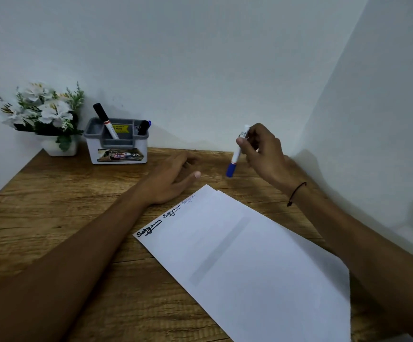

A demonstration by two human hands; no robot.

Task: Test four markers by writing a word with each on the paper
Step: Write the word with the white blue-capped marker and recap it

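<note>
Markers are what we are testing, and from the head view we hold the blue-capped marker (236, 153) in our right hand (262, 149), raised above the wooden desk (52, 218) near the wall corner, cap pointing down and its white barrel pinched between thumb and curled fingers. We judge it light, stiff and smooth, a plastic cylinder that could roll or slip if held loosely, so the mid-barrel grip we have seems the sensible place to take it; whether the cap is pressed fully home we cannot tell. Our left hand (173, 178) lies flat and relaxed on the desk, fingers loosely spread and holding nothing, just beyond the far corner of the paper (249, 255). That sheet is thin, white and flexible, lying at an angle, and seems to have a second sheet under it; it would slide easily on the grain, so a steadying palm looks wise when writing. Along its left edge we see three written words (166, 217), two bold and dark, the farthest pale blue and faint. At the back stands a grey plastic organizer (117, 144) holding a black-capped marker (105, 120) leaning out and another dark marker (143, 127) tucked at its right end. Beside it sits a white pot of artificial flowers (42, 112). A thin black cord (296, 193) circles our right wrist.
</note>
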